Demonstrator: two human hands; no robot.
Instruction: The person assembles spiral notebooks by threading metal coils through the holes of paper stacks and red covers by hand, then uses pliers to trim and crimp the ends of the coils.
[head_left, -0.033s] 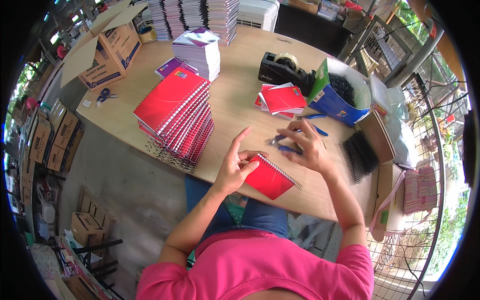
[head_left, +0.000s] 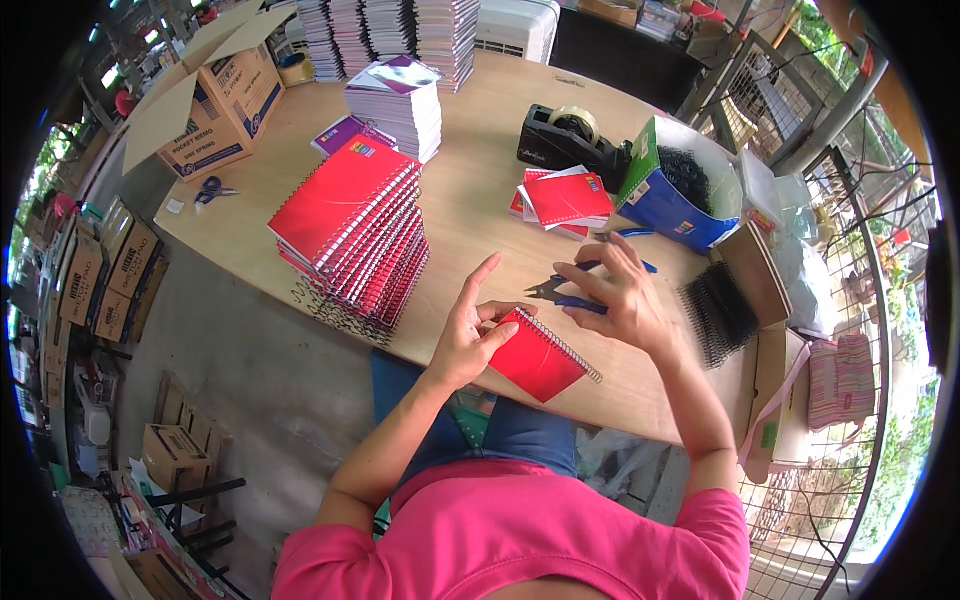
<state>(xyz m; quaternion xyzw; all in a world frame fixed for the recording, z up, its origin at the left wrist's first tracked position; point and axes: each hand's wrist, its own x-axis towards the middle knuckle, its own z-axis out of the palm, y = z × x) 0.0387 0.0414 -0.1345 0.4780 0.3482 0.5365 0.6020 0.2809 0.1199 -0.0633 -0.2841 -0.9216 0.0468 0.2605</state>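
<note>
My left hand pinches a small red spiral notebook by its upper left corner, thumb on the cover and forefinger raised. The notebook's wire coil runs along its upper right edge and sticks out past the lower right end. In my right hand is a pair of blue-handled cutting pliers, its jaws pointing left above the table, just beyond the notebook. A tall stack of red spiral notebooks stands to the left. Several red notebook blocks lie farther back.
A black tape dispenser stands behind the blocks. To its right are a blue-green box of black coils, another blue-handled tool and a bundle of black coils. Scissors, an open carton and white notebook stacks occupy the far left.
The pliers in my right hand have shifted slightly left and show more sharply, jaws parted. My left hand stays in place; the notebook's lower end has dipped very slightly.
</note>
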